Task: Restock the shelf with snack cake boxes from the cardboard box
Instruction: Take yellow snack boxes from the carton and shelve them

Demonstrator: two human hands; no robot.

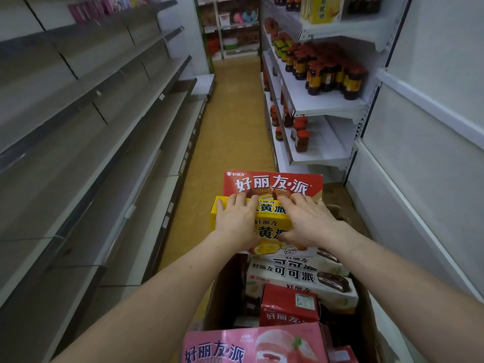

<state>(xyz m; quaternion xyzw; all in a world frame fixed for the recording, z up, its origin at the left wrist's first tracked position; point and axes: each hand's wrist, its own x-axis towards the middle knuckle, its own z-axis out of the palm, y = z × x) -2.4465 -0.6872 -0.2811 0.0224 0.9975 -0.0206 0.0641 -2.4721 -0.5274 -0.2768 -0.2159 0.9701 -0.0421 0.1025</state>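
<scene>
We had both hands on the stack at the far end of the carton [366, 334]. Left hand [239, 221] lay on the yellow boxes [272, 226], fingers [237, 199] curled over their far edge. Right hand [306, 221] gripped the same boxes, fingers reaching the red box [272, 183] standing behind. White boxes [290, 276], a small red box [288, 307] and a pink box [251, 344] sat nearer in the carton. Bare grey shelves [86, 132] ran left, jars [327, 72] right.
</scene>
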